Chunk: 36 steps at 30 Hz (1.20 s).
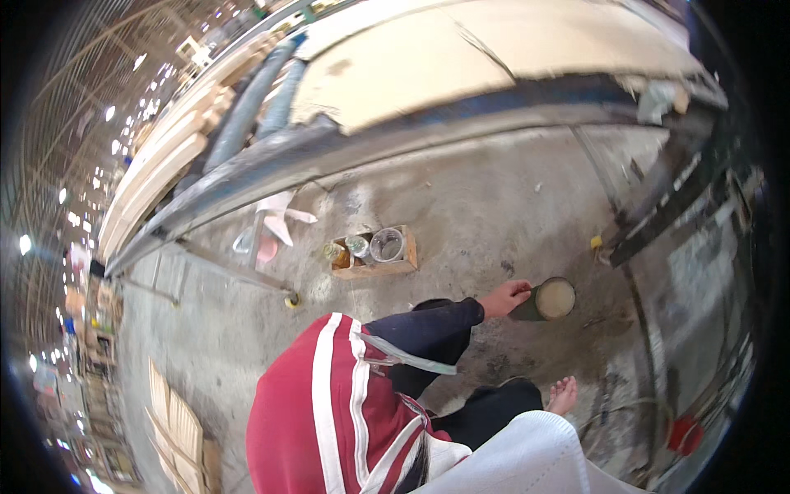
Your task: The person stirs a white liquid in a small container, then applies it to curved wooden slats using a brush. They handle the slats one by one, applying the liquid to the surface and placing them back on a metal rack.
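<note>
I have the dark green can (528, 311) immediately to the right of my left hand (504, 299), on the concrete floor (461, 222). My left fingers are bent and meet the can's near left edge; I cannot tell whether they are closed firmly around it or just resting there. That hand is clearly the nearer one: its forearm, in a dark sleeve (436, 325), comes across from my left and points almost straight at the can.

My right hand (563, 396) is apart from it, nearer my body, with its fingers loosely spread and nothing that I can see in them. From there, the can lies almost directly ahead, farther out from me.

The round mouth gives no long way across. It shows pale beige contents (556, 299), and the dark wall runs back from it toward my left hand. I take the can to be upright, with its axis vertical, though the bent view leaves a slight tilt possible.

Beyond my left hand and off to its left, well apart, is a wooden tray (378, 269) with a clear tub (387, 244) at its right end.
</note>
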Motion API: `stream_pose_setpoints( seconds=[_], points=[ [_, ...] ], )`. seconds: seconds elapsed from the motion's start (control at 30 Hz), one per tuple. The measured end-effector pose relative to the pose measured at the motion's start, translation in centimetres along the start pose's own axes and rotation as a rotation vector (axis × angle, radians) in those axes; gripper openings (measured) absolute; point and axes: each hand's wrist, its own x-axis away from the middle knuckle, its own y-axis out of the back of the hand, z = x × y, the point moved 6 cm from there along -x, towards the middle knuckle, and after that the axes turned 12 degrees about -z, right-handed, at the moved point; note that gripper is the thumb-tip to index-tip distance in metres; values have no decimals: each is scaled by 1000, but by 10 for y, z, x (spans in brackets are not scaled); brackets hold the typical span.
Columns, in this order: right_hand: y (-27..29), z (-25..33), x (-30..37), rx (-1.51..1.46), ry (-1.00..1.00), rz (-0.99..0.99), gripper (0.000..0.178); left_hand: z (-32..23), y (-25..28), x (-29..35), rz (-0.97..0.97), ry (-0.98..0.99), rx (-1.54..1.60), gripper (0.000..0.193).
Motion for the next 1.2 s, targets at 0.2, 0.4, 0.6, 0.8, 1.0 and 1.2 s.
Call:
stream_pose_setpoints(
  seconds=[0.2,0.4,0.6,0.8,1.0,1.2],
  points=[
    [-47,137,32,243,134,190,19,-122,-3,89,50,272,303,25],
    [-37,231,125,298,213,292,21,-241,-2,159,172,210,325,22],
    [-50,303,304,582,-8,380,30,-362,54,251,-2,247,380,21],
    [-118,295,451,1053,0,971,24,-419,156,347,-395,-48,401,17],
    [-219,270,618,1274,342,1378,33,-471,283,493,-507,58,699,26],
    [-257,197,804,1192,376,1514,25,-459,384,640,-883,39,718,38]
  ],
)
